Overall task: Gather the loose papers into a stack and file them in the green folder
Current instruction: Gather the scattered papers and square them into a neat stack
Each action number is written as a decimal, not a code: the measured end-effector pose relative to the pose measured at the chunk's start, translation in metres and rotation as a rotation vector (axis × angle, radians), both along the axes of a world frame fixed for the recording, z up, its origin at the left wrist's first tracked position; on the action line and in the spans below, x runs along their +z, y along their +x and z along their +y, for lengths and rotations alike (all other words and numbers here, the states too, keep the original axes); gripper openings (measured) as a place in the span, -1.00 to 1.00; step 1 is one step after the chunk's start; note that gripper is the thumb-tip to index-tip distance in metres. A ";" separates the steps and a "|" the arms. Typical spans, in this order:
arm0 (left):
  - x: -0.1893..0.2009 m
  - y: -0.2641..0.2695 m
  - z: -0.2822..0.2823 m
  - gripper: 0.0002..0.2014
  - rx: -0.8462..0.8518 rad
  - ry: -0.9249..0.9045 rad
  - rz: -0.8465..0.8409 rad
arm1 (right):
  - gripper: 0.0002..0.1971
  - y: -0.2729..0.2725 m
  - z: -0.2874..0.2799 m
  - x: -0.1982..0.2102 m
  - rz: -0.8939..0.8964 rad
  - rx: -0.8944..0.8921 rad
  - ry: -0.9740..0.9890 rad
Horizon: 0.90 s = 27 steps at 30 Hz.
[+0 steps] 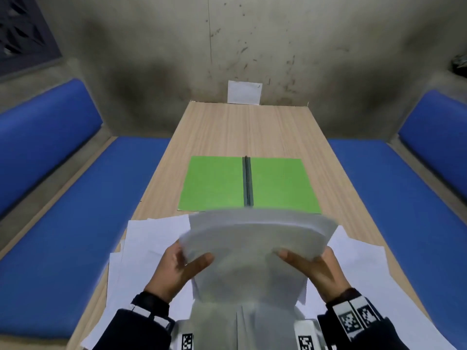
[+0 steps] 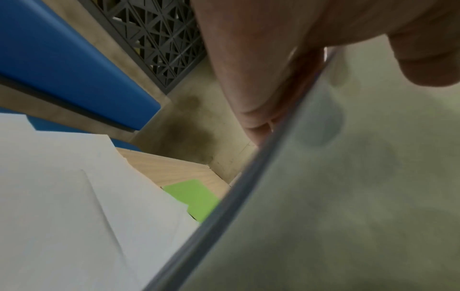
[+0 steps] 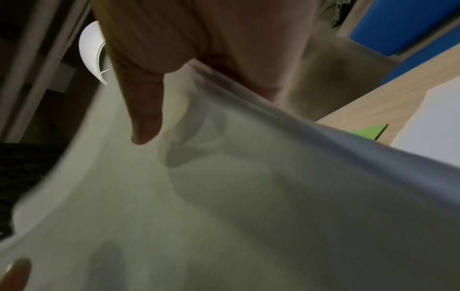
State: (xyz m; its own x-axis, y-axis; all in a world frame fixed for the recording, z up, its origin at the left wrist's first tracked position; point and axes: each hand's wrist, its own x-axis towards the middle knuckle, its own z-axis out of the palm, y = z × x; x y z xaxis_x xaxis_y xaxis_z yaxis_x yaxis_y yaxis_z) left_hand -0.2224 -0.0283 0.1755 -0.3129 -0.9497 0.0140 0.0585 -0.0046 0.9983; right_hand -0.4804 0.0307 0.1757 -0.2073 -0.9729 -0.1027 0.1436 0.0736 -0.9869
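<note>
I hold a bent stack of white papers (image 1: 255,238) upright above the near end of the table, blurred with motion. My left hand (image 1: 184,263) grips its left edge, thumb in front and fingers behind. My right hand (image 1: 308,263) grips the right edge the same way. In the left wrist view the stack (image 2: 336,196) fills the right side under my fingers (image 2: 248,78); in the right wrist view the stack (image 3: 224,196) lies under my thumb (image 3: 144,110). The green folder (image 1: 214,185) lies open and flat mid-table, its dark spine clip (image 1: 247,183) in the centre. More loose sheets (image 1: 151,238) lie under my hands.
The wooden table (image 1: 247,130) runs away from me to a stained grey wall. A white card (image 1: 244,92) leans at its far end. Blue benches (image 1: 75,223) flank both sides. Loose sheets (image 1: 366,269) also spread over the table's near right part.
</note>
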 end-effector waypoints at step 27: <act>-0.053 0.019 -0.014 -0.88 0.332 0.248 -0.310 | 0.57 -0.033 0.057 -0.097 0.974 0.256 1.055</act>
